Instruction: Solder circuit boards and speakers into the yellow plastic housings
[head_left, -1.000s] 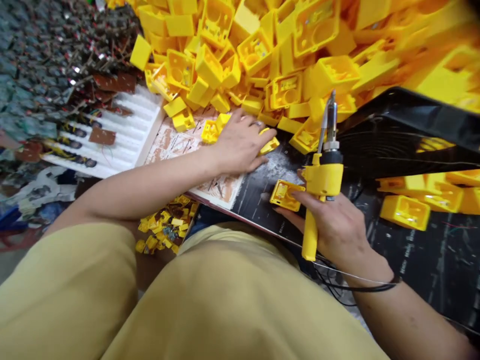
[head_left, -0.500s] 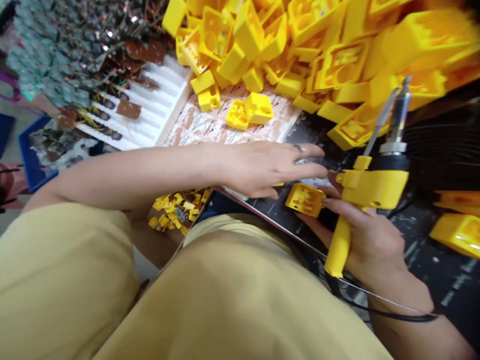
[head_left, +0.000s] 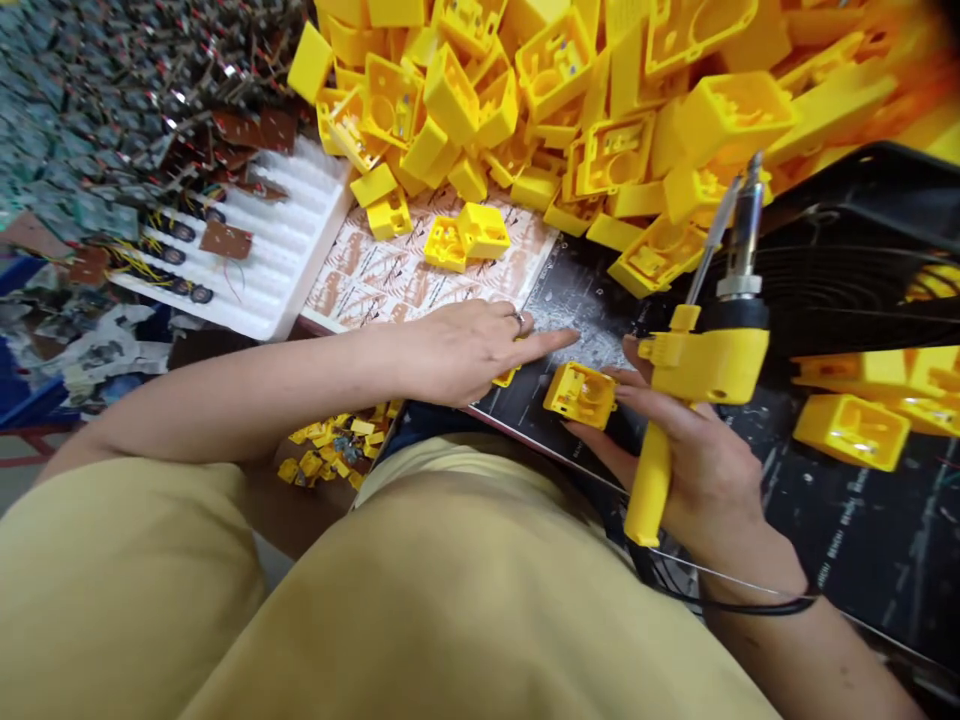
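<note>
My left hand (head_left: 465, 352) lies flat at the edge of a black board (head_left: 577, 300), with its fingers stretched out and a ring on one finger. A sliver of a yellow plastic part (head_left: 506, 377) shows under it. My right hand (head_left: 701, 470) grips the yellow handle of a soldering iron (head_left: 709, 360), whose metal tip points up and away. Its fingertips touch a yellow plastic housing (head_left: 579, 395) lying on the board. Two similar housings (head_left: 465, 238) sit together on a patterned paper sheet (head_left: 420, 275).
A large heap of yellow housings (head_left: 570, 100) fills the top. A white ridged tray (head_left: 255, 240) holds brown circuit boards with wires. Green boards (head_left: 75, 130) lie far left, small yellow pieces (head_left: 334, 447) below, and a black ribbed object (head_left: 847, 230) at right.
A second housing now sits beside the first on the paper. My left hand has moved off the paper toward the board, its fingers stretched out. The right hand's grip looks unchanged.
</note>
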